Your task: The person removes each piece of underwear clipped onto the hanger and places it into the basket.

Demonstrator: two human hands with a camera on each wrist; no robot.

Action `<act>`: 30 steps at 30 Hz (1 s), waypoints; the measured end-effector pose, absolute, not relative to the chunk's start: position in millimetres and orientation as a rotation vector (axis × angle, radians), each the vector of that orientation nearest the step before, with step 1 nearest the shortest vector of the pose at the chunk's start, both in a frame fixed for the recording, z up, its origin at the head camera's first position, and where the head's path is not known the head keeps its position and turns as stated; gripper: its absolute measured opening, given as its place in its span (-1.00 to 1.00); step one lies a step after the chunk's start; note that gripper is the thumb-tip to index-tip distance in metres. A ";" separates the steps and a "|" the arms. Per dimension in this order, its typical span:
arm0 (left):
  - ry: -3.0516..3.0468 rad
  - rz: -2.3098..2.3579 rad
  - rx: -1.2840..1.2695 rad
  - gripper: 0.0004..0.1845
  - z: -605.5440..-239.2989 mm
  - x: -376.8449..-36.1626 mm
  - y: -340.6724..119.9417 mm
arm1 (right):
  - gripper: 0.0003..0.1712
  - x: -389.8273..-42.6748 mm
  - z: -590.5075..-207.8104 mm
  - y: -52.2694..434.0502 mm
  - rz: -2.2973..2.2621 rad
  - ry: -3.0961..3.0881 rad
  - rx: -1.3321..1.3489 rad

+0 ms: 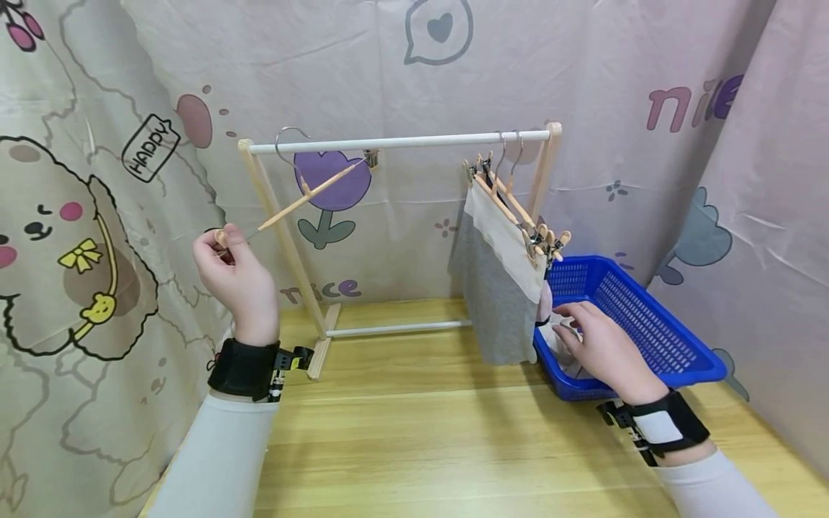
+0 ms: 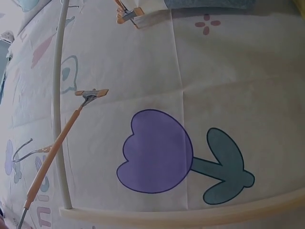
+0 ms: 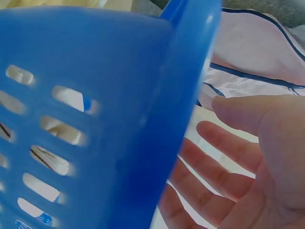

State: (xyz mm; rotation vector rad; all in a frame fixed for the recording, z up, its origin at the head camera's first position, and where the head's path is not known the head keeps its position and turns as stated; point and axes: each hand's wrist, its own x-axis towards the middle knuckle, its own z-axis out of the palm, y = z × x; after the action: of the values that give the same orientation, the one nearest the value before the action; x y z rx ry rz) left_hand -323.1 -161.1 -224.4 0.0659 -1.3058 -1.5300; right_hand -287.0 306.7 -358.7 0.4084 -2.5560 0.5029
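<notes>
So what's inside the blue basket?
The blue basket holds white cloth with dark blue edging, and the right hand reaches in over it with open fingers. The hand and basket wall hide the rest.

Light wooden table (image 1: pixel 453 432), small clothes rack (image 1: pixel 395 142) standing on it, blue basket (image 1: pixel 654 338) at right

Wooden clip hanger (image 2: pixel 52 152): slender bar running diagonally from lower left up to a clip (image 2: pixel 92 93) at its tip, metal hook (image 2: pixel 24 150) curving off to the left. White rail (image 2: pixel 58 105): crosses the hanger, joining a pale wooden post (image 2: pixel 190 214) along the bottom edge. Backdrop cloth (image 2: pixel 228 71): printed with 1 purple tulip (image 2: pixel 157 152) on a teal stem. 1 further clip (image 2: pixel 128 14) and grey fabric (image 2: pixel 209 4) at top edge.
</notes>
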 end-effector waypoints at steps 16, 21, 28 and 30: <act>-1.273 -1.551 0.146 -0.80 -218.5 -331.6 -172.6 | -0.67 -281.5 -352.8 303.4 0.514 -2.560 0.354; -1.262 -1.558 0.171 -0.82 -217.9 -335.5 -173.9 | -0.67 -279.1 -350.0 305.2 0.517 -2.558 0.347; -1.274 -1.546 0.205 -0.82 -221.2 -336.5 -178.6 | -0.70 -276.7 -346.8 303.0 0.540 -2.542 0.358; -1.280 -1.534 0.209 -0.81 -222.4 -336.6 -178.9 | -0.69 -276.3 -346.2 301.8 0.533 -2.548 0.351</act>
State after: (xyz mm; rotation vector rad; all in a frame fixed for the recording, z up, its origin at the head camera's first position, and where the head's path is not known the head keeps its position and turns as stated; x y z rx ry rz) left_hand -336.6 -178.9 -222.4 0.2091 -1.2796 -1.5343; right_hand -276.3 301.8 -346.2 0.3514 -2.5476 0.5333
